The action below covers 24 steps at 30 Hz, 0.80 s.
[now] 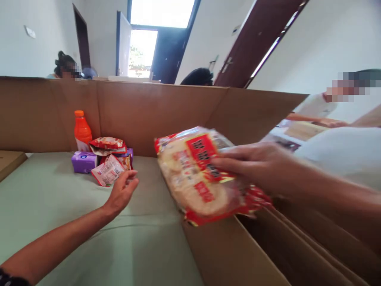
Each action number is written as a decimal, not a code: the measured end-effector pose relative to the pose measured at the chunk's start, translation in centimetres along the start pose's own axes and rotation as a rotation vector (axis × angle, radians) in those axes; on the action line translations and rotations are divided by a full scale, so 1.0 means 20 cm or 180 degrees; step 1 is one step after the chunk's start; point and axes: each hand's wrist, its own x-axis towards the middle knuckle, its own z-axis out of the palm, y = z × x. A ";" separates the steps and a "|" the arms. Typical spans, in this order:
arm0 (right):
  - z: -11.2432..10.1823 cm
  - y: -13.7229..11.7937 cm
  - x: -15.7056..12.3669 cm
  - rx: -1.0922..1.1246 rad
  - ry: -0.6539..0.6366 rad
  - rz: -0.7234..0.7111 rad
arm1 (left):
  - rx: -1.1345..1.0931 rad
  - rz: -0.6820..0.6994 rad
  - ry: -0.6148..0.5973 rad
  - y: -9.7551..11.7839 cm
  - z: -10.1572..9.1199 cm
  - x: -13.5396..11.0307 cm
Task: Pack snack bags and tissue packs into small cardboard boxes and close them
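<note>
My right hand (256,167) grips a large clear packet of pale round crackers with red labels (196,178), holding it tilted over the edge of a cardboard box. My left hand (122,190) reaches out over the green cloth surface (59,206), fingers loosely curled and holding nothing, just short of a small white-and-red snack packet (107,171). Behind that packet lie a red snack bag (107,145), a purple pack (84,161) and an upright orange drink bottle (81,130).
A tall cardboard wall (154,111) stands behind the surface. Cardboard box flaps (238,254) fill the lower right. Other people sit beyond the wall and at the right, one in white clothing (342,155). Another cardboard piece (8,161) lies at the far left.
</note>
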 end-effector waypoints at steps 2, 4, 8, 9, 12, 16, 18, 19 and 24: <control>0.19 -0.19 0.16 -0.0053 -0.0863 -0.0115 | 0.0144 -0.0257 0.0226 -0.15 -0.20 -0.07; 0.39 -0.35 0.29 -0.0245 -0.1393 -0.0535 | 0.0274 -0.0446 0.0434 -0.26 -0.37 -0.17; 0.83 -0.61 0.52 -0.0421 -0.1769 -0.1311 | 0.0500 -0.0705 0.0848 -0.38 -0.61 -0.42; 0.94 -0.66 0.57 -0.0406 -0.1795 -0.1400 | 0.0539 -0.0754 0.0928 -0.40 -0.66 -0.46; 1.21 -0.81 0.67 -0.0312 -0.1775 -0.1594 | 0.0746 -0.0674 0.1074 -0.43 -0.76 -0.50; 1.27 -0.88 0.70 -0.0315 -0.1559 -0.1603 | 0.1325 -0.0259 0.1032 -0.47 -0.80 -0.38; 1.14 -0.84 0.66 -0.0336 -0.1434 -0.1540 | 0.1425 -0.0159 0.0982 -0.49 -0.80 -0.30; 1.03 -0.79 0.63 -0.0350 -0.1360 -0.1485 | 0.1409 -0.0106 0.0964 -0.50 -0.80 -0.27; 0.30 -0.38 0.33 -0.0456 -0.0489 -0.0848 | 0.1632 0.0001 0.0908 -0.58 -0.83 -0.16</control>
